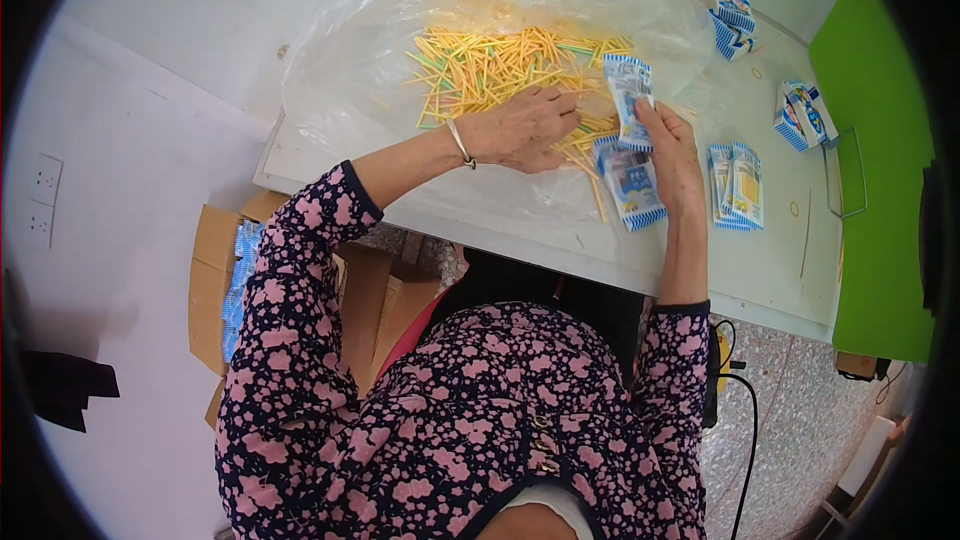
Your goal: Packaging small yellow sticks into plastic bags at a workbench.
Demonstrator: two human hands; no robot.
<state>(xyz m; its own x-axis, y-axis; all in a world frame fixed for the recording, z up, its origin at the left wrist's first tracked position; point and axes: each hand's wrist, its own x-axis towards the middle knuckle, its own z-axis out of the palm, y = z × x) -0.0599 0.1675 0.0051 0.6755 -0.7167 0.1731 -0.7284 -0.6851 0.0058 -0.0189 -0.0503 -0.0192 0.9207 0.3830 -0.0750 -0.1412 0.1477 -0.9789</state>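
Note:
Thin yellow, orange and green sticks lie heaped on a clear plastic sheet on the white table. My left hand rests at the near side of this heap, its fingers curled down among the sticks. Whether it grips any of them is hidden. In my right hand is a small blue-and-white packet, pinched at its side by thumb and fingers and tilted over the sticks. Just below it, another blue-and-white packet lies flat, touching some sticks. A few loose sticks stretch toward the table's front edge.
Two packets lie to the right of my right hand. Farther back are more blue-striped packets and a bundle beside a green panel. A cardboard box with blue packets stands below the table's left end.

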